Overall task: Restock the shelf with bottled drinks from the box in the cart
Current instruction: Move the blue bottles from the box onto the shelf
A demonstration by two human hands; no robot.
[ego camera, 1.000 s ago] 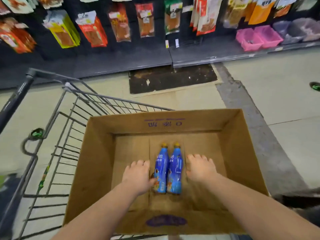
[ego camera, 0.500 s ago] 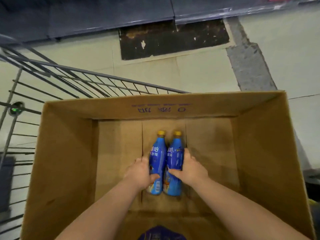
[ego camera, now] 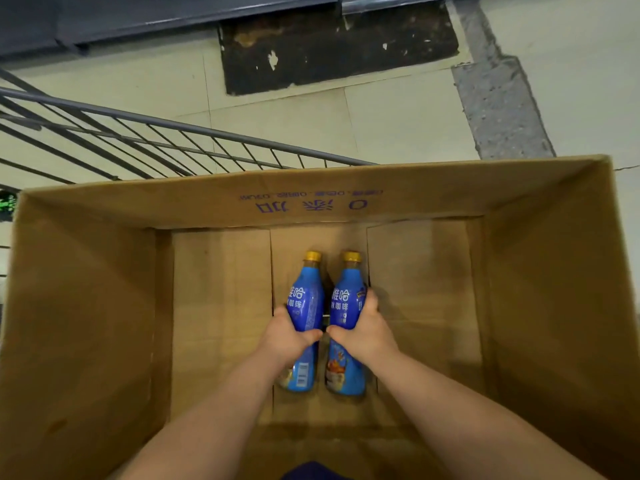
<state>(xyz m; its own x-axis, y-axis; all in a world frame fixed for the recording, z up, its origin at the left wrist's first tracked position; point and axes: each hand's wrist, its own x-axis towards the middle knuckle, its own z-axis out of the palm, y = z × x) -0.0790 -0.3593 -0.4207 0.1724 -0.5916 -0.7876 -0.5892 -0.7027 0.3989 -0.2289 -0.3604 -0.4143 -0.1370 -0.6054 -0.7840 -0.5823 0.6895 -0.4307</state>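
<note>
Two blue bottles with yellow caps lie side by side on the floor of an open cardboard box (ego camera: 540, 278), caps pointing away from me. My left hand (ego camera: 287, 337) is wrapped around the middle of the left bottle (ego camera: 306, 303). My right hand (ego camera: 367, 336) grips the middle of the right bottle (ego camera: 346, 303). Both forearms reach down into the box from the bottom edge of the view. The lower parts of both bottles show below my hands.
The box sits in a wire shopping cart (ego camera: 166, 133) whose rim runs along the upper left. Beyond it is pale floor with a dark worn patch (ego camera: 332, 46) and the base of a dark shelf unit (ego camera: 173, 12) at the top.
My hands went from resting flat on either side of the bottles to closing around them. The view has tilted down and moved nearer to the box, so the shelf goods are out of sight.
</note>
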